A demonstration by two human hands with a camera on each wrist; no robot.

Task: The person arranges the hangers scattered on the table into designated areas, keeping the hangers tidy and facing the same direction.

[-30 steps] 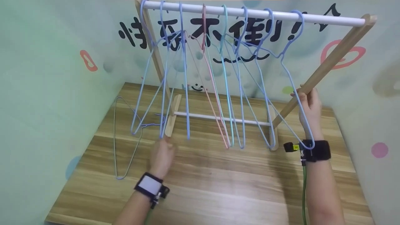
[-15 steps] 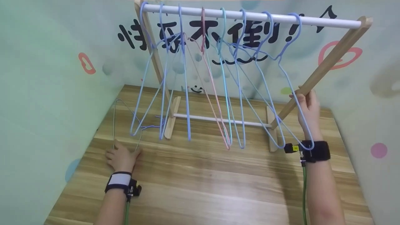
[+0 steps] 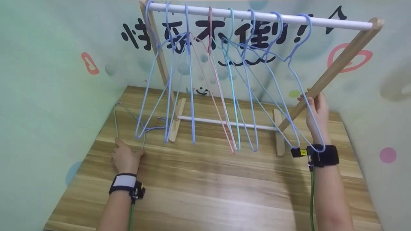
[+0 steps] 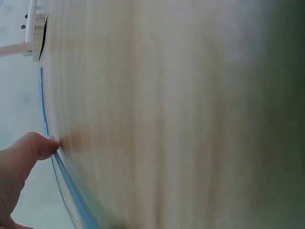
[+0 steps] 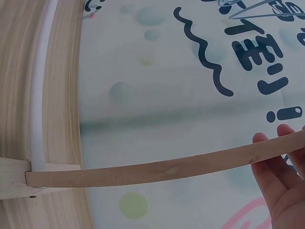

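A thin blue hanger (image 3: 116,125) lies on the wooden table at the left. My left hand (image 3: 127,162) grips its near end, with the thumb on one side wire and the fingers at the other. In the left wrist view the thumb (image 4: 40,146) touches the hanger's blue wire (image 4: 71,186); the other fingers are mostly hidden. On the right, my right hand (image 3: 318,114) holds the slanted wooden post (image 3: 340,69) of a clothes rack. The right wrist view has its fingers (image 5: 269,179) round the post, near its upper part.
From the rack's white rail (image 3: 199,10) hang several blue hangers, a pink hanger (image 3: 210,35) and a teal hanger (image 3: 231,70). A lower white bar (image 3: 205,120) joins the wooden feet. A printed cloth (image 3: 48,64) surrounds the table (image 3: 224,192).
My left hand has moved left from beside the rack's left foot to the lying hanger and taken hold of it. The hanger has shifted slightly. My right hand stays on the post.
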